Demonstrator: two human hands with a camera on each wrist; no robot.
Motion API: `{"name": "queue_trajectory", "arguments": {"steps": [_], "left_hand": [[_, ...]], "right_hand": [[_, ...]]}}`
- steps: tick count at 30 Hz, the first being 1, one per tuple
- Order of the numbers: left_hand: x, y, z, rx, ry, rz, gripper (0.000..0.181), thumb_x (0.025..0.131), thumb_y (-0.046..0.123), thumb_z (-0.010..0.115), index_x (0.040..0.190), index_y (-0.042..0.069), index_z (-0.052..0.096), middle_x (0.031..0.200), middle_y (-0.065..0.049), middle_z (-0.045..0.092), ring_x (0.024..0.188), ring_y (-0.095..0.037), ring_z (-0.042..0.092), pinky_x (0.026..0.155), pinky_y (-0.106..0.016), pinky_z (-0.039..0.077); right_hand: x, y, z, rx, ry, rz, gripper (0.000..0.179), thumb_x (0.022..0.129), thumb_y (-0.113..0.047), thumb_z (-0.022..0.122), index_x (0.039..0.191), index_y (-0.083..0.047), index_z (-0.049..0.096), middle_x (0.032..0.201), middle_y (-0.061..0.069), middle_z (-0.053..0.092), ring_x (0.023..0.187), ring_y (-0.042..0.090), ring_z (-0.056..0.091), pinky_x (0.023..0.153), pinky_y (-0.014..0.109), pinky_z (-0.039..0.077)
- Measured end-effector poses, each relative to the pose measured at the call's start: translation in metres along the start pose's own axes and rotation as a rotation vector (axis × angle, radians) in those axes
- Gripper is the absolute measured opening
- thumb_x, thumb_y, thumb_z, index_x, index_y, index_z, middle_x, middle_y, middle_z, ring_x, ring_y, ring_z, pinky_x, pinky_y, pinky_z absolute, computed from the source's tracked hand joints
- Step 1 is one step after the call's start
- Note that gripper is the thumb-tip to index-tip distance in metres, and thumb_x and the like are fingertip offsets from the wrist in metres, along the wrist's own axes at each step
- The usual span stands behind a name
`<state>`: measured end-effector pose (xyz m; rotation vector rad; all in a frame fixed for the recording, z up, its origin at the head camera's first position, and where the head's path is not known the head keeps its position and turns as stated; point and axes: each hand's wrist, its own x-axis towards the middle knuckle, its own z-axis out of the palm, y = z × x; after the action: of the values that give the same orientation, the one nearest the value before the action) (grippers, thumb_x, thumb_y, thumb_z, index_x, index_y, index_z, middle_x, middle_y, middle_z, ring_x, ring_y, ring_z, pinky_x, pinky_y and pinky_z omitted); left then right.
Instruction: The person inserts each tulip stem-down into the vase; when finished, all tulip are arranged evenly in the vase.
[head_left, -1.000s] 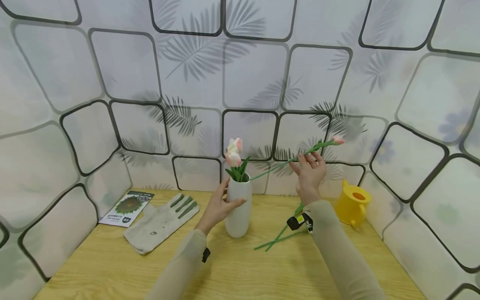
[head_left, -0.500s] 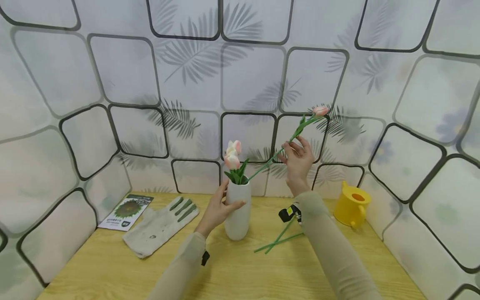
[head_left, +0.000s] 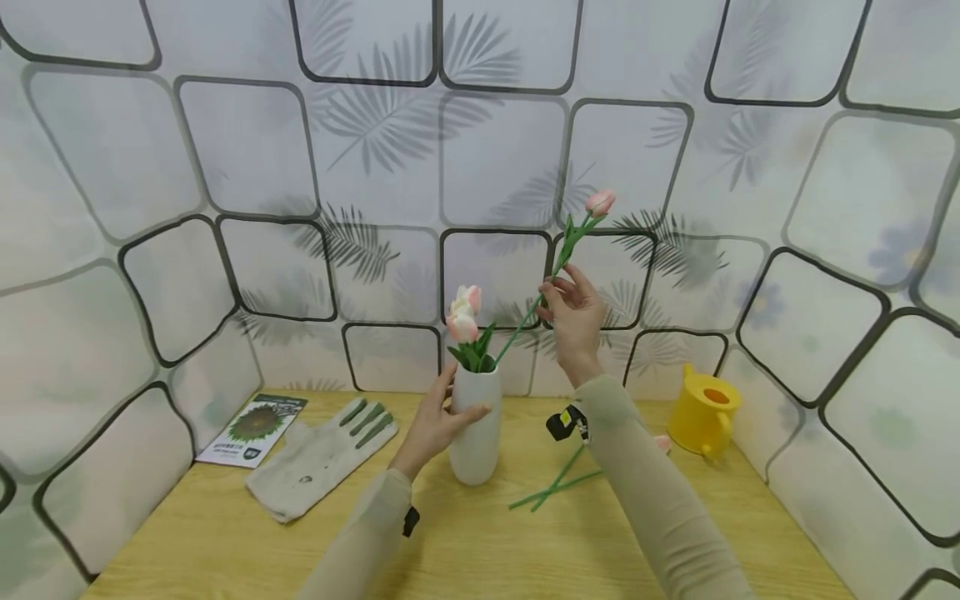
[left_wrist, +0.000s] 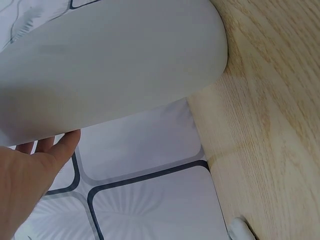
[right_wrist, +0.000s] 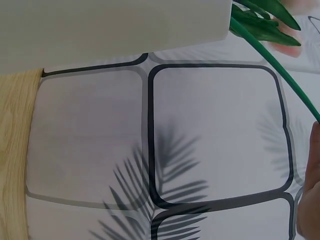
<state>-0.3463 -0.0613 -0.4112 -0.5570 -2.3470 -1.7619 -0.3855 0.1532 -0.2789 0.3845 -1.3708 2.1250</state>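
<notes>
A white vase [head_left: 476, 437] stands upright on the wooden table, with pale pink-and-white tulips [head_left: 463, 321] and green leaves at its mouth. My left hand [head_left: 435, 427] holds the vase from the left, thumb across the front and fingers round the far side. To the vase's upper right, my right hand [head_left: 577, 321] pinches the stem of a pink tulip [head_left: 573, 237]. That stem slants up to the right, its lower end inside the vase mouth and hidden there. In the right wrist view, the green stem [right_wrist: 280, 70] runs from the vase rim to the fingers.
Crossed green flower stems [head_left: 557, 487] lie on the table [head_left: 465, 554], partly under the right forearm; a pink bloom [head_left: 663, 443] shows beyond the sleeve. A yellow watering can [head_left: 703, 415] stands at right. Grey work gloves [head_left: 318, 462] and a sunflower seed packet [head_left: 253, 428] lie at left.
My right hand has moved left and up toward the vase, swinging the tulip from a low slant to a steeper one. The left hand stays on the vase.
</notes>
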Motion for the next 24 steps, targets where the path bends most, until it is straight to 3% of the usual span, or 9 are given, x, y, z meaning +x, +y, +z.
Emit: {"name": "queue_trajectory", "arguments": {"steps": [9, 18, 24], "left_hand": [[-0.002, 0.001, 0.000, 0.012, -0.001, 0.017, 0.094, 0.083, 0.042, 0.078, 0.157, 0.028, 0.022, 0.152, -0.006, 0.039, 0.132, -0.032, 0.047, 0.100, -0.054, 0.048], [0.001, 0.001, 0.000, -0.013, -0.006, 0.015, 0.092, 0.085, 0.033, 0.078, 0.157, 0.027, 0.022, 0.153, -0.008, 0.038, 0.133, -0.033, 0.046, 0.101, -0.057, 0.046], [-0.009, 0.022, -0.002, -0.015, -0.017, 0.016, 0.088, 0.087, 0.024, 0.076, 0.157, 0.016, 0.023, 0.153, -0.015, 0.038, 0.132, -0.038, 0.045, 0.101, -0.058, 0.045]], "right_hand": [[-0.001, 0.000, 0.002, -0.002, -0.021, -0.011, 0.048, 0.089, -0.004, 0.070, 0.135, -0.012, 0.059, 0.098, 0.001, 0.068, 0.085, 0.010, 0.068, 0.067, 0.027, 0.060], [-0.002, -0.005, 0.014, -0.032, -0.101, -0.028, 0.048, 0.090, -0.004, 0.069, 0.136, -0.010, 0.059, 0.101, 0.000, 0.071, 0.085, 0.009, 0.068, 0.065, 0.025, 0.059], [-0.008, 0.001, 0.016, -0.077, -0.146, 0.036, 0.045, 0.092, -0.003, 0.066, 0.135, -0.010, 0.059, 0.100, -0.003, 0.069, 0.086, 0.009, 0.067, 0.066, 0.028, 0.060]]}}
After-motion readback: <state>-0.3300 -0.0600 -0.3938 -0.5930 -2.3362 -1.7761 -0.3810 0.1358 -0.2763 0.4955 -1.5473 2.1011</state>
